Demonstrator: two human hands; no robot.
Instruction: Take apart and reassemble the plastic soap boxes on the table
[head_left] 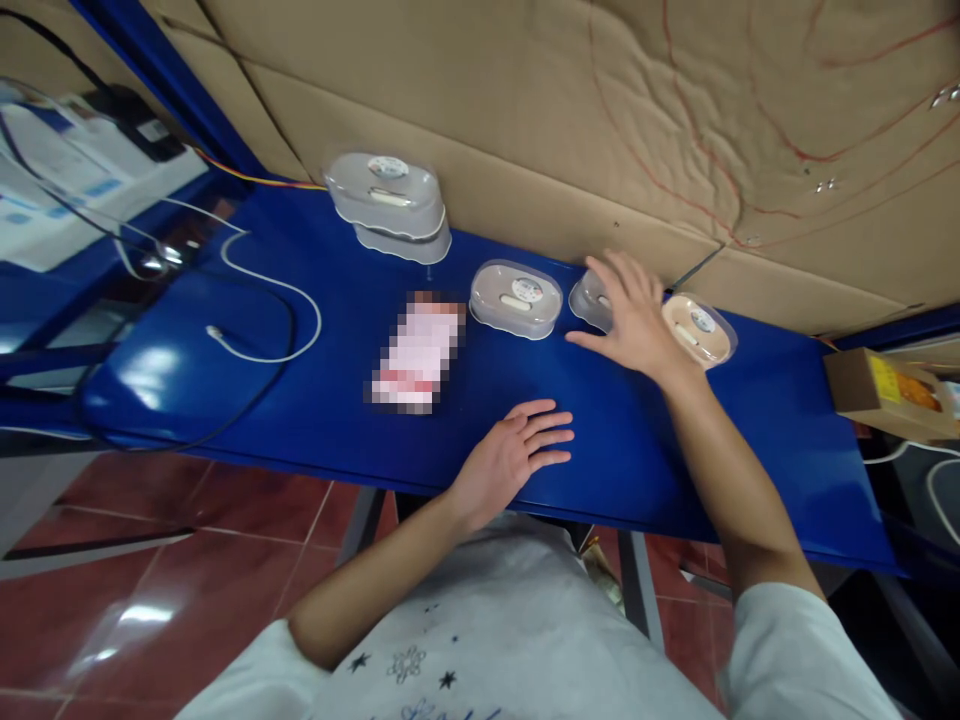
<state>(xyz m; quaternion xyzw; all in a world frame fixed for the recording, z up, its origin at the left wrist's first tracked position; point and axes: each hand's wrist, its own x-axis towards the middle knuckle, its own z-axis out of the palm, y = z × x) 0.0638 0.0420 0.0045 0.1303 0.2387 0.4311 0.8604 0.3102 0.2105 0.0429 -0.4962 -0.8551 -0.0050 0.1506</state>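
My right hand (631,312) is over a greyish oval plastic box (591,300) near the back of the blue table. Its thumb and fingers are spread, and they partly cover the box; whether they touch it I cannot tell. Just right of that wrist stands another oval box (703,322), clear-lidded and beige, with a round label. To the left is a similar oval box (504,308) with a white handle-like piece and a label on its lid. My left hand (504,458) hovers or rests near the front edge, fingers apart, holding nothing.
Two oval boxes (390,205) appear stacked at the back left. A pixelated flat rectangle (420,355) lies on the blue table (352,440). A white cable (319,310) curls at left. Cardboard (480,110) walls the back; a brown carton (889,395) is at right.
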